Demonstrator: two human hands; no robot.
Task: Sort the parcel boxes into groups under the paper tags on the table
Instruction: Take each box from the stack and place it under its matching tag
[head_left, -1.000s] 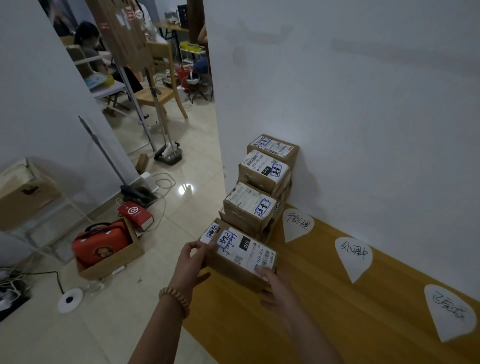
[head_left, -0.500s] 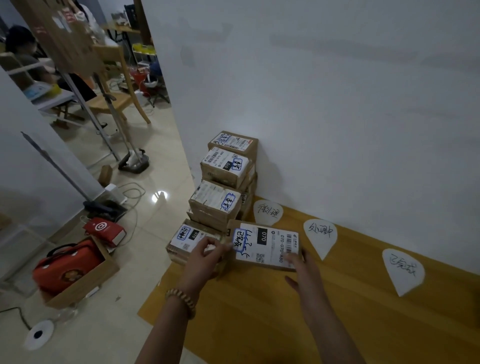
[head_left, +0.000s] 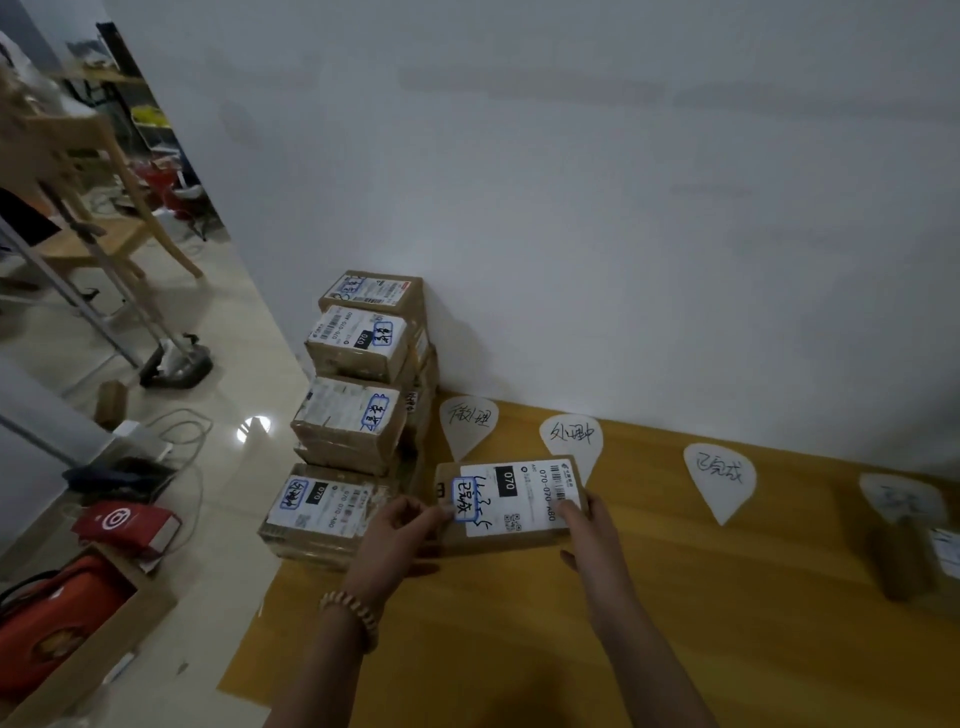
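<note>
While the left hand (head_left: 397, 535) grips the left end of a labelled parcel box (head_left: 511, 501) and the right hand (head_left: 592, 535) grasps its right end, the box sits low over the wooden table (head_left: 519, 649), covering the lower tip of the second paper tag (head_left: 571, 434). The first tag (head_left: 467, 423) lies to its upper left and the third tag (head_left: 719, 475) well to its right. Other boxes (head_left: 353, 415) are stacked at the table's left end, against the wall.
</note>
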